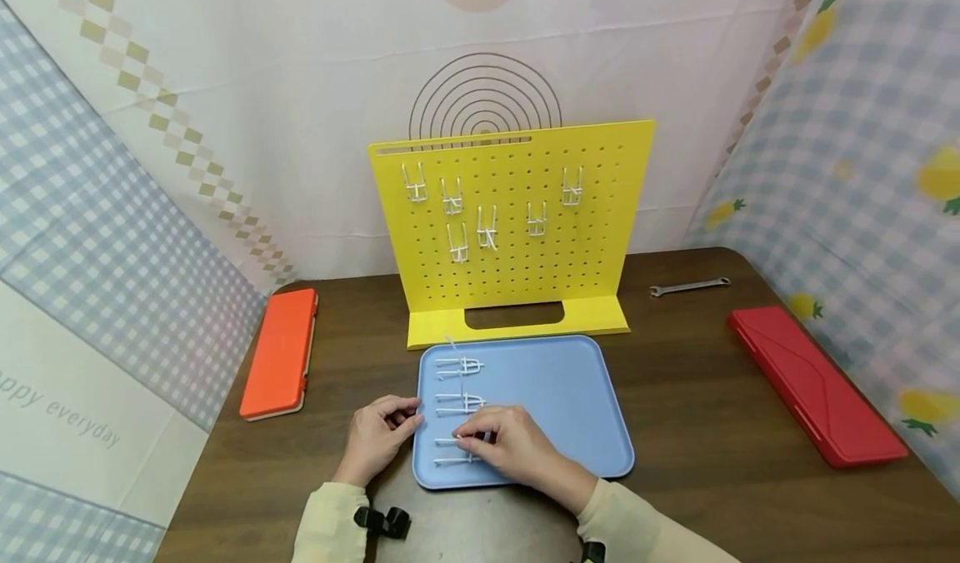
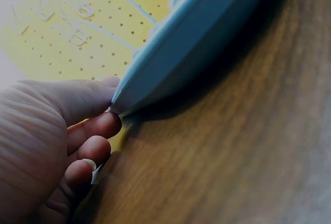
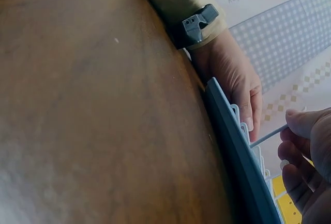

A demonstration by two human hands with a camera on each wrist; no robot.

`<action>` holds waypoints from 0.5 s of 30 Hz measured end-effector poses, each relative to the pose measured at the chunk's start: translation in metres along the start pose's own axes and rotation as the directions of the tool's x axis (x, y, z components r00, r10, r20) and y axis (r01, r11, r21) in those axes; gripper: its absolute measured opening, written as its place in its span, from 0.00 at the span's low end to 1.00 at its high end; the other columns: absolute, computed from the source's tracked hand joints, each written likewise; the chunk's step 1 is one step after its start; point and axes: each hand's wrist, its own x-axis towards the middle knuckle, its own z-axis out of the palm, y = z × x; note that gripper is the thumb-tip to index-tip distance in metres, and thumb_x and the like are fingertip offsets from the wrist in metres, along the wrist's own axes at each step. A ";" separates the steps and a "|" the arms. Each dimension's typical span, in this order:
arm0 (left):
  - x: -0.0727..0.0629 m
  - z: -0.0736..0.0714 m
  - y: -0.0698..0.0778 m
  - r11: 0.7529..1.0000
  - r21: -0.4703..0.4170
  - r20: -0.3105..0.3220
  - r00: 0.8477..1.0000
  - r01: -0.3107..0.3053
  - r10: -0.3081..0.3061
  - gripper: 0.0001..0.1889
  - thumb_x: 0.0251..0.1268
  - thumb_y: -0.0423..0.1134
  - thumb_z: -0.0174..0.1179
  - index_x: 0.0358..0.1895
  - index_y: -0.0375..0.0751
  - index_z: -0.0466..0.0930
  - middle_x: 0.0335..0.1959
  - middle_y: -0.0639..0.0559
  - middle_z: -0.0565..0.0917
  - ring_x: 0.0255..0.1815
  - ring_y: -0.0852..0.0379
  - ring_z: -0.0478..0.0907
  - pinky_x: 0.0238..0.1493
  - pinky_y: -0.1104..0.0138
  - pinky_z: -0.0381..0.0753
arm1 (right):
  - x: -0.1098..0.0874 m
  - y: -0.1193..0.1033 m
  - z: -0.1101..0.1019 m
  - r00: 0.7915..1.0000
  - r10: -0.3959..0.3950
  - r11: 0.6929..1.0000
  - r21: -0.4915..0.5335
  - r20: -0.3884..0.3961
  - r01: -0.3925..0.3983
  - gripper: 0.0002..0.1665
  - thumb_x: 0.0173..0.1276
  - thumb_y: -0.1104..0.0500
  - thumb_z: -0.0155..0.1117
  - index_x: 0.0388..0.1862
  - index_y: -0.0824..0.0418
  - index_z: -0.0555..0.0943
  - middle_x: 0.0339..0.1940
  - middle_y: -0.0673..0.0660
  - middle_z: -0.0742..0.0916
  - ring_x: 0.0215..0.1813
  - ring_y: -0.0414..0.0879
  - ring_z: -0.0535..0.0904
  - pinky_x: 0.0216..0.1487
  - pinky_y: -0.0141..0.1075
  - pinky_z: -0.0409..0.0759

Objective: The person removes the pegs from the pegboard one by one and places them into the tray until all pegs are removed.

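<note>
A blue tray (image 1: 540, 396) lies on the brown table, with three white wire pegboard hooks in a column along its left side. My left hand (image 1: 380, 434) pinches the tray's left rim between thumb and fingers, as the left wrist view shows. Over the nearest hook (image 1: 453, 461), my right hand (image 1: 517, 446) covers part of it. In the right wrist view the thumb and a finger pinch a thin white prong (image 3: 269, 136) that rises from the tray. The middle hook (image 1: 461, 405) and far hook (image 1: 459, 366) lie untouched.
Behind the tray stands a yellow pegboard (image 1: 517, 263) with several white hooks hanging on it. An orange case (image 1: 281, 351) lies at the left, a red case (image 1: 817, 388) at the right. A wrench (image 1: 690, 286) rests at the back right.
</note>
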 end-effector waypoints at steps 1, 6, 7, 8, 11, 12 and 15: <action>0.000 0.000 0.000 1.000 0.000 0.000 1.000 0.001 -0.001 0.10 0.51 0.37 0.73 0.39 0.49 0.89 0.30 0.63 0.82 0.27 0.65 0.76 0.28 0.71 0.76 | -0.001 0.000 0.000 1.000 0.004 1.000 0.000 0.002 -0.004 0.06 0.63 0.56 0.70 0.37 0.54 0.89 0.35 0.41 0.87 0.33 0.30 0.78 0.28 0.27 0.76; -0.001 0.002 0.000 1.000 0.002 0.007 1.000 0.006 -0.006 0.11 0.51 0.37 0.74 0.39 0.49 0.89 0.31 0.63 0.82 0.27 0.65 0.76 0.29 0.71 0.76 | -0.003 -0.001 0.000 1.000 0.022 1.000 -0.003 0.011 -0.022 0.06 0.63 0.55 0.69 0.37 0.53 0.89 0.36 0.40 0.87 0.34 0.30 0.78 0.29 0.26 0.75; -0.001 0.002 0.000 1.000 0.003 0.008 1.000 0.006 -0.006 0.11 0.51 0.37 0.74 0.39 0.49 0.89 0.31 0.63 0.82 0.27 0.65 0.76 0.29 0.71 0.76 | -0.003 -0.001 0.000 1.000 0.023 1.000 -0.004 0.010 -0.023 0.06 0.63 0.55 0.69 0.37 0.53 0.89 0.36 0.40 0.87 0.34 0.30 0.78 0.29 0.25 0.75; -0.001 0.002 0.000 1.000 0.004 0.010 1.000 0.005 -0.005 0.11 0.51 0.37 0.74 0.40 0.49 0.89 0.31 0.63 0.82 0.27 0.65 0.76 0.29 0.71 0.76 | -0.003 -0.001 0.000 1.000 0.023 1.000 -0.007 0.010 -0.023 0.06 0.63 0.55 0.69 0.38 0.53 0.89 0.36 0.40 0.87 0.34 0.30 0.78 0.29 0.25 0.75; -0.001 0.001 0.000 1.000 -0.002 0.007 1.000 0.006 -0.006 0.11 0.51 0.37 0.74 0.40 0.49 0.89 0.30 0.63 0.82 0.27 0.65 0.76 0.29 0.71 0.76 | -0.003 0.000 -0.001 1.000 0.021 1.000 -0.019 0.018 -0.020 0.06 0.63 0.56 0.70 0.38 0.52 0.89 0.36 0.40 0.87 0.34 0.30 0.78 0.30 0.25 0.75; -0.001 0.001 0.000 1.000 -0.004 0.005 1.000 0.007 -0.007 0.11 0.51 0.37 0.74 0.40 0.50 0.89 0.30 0.63 0.82 0.27 0.65 0.76 0.28 0.71 0.76 | -0.003 0.000 -0.001 1.000 0.018 1.000 -0.023 0.022 -0.017 0.06 0.63 0.56 0.70 0.38 0.53 0.89 0.36 0.41 0.87 0.34 0.30 0.78 0.30 0.25 0.75; -0.001 0.002 -0.001 1.000 -0.013 -0.003 1.000 0.004 -0.004 0.11 0.50 0.37 0.74 0.40 0.50 0.89 0.30 0.62 0.83 0.27 0.65 0.76 0.28 0.71 0.76 | -0.003 0.001 -0.002 1.000 0.014 0.999 -0.036 0.028 -0.013 0.07 0.63 0.56 0.70 0.39 0.54 0.89 0.36 0.41 0.87 0.34 0.30 0.77 0.31 0.25 0.76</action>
